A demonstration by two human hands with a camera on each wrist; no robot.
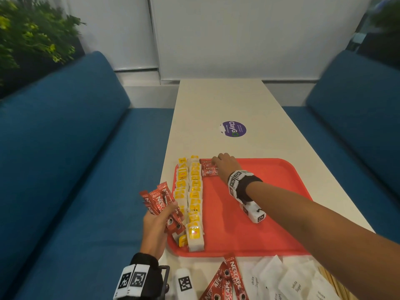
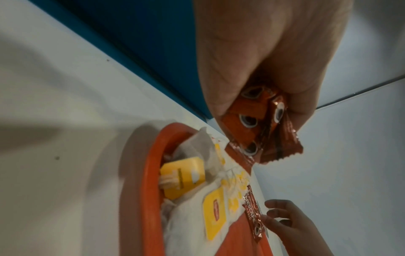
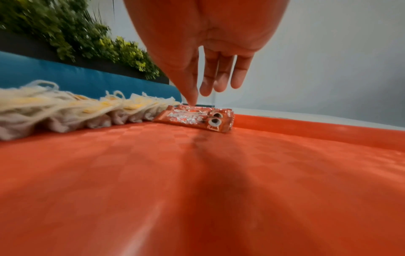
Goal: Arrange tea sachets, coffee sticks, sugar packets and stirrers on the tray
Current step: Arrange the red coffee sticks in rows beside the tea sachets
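Note:
A red tray (image 1: 270, 213) lies on the white table. Two rows of tea sachets (image 1: 193, 198) with yellow tags run along its left side. Red coffee sticks (image 1: 208, 167) lie at the tray's far left corner, beside the sachets. My right hand (image 1: 224, 164) rests over them with straight fingers; one fingertip (image 3: 192, 102) presses on the top coffee stick (image 3: 195, 117). My left hand (image 1: 159, 221) hovers at the tray's left edge and grips a fan of several coffee sticks (image 1: 159, 201), also seen as the held bundle (image 2: 258, 128).
Near the table's front edge lie more coffee sticks (image 1: 227, 278), white sugar packets (image 1: 290, 282) and wooden stirrers (image 1: 333, 284). A purple sticker (image 1: 233, 128) sits mid-table. Blue sofas flank the table, with a plant (image 1: 32, 35) at the far left.

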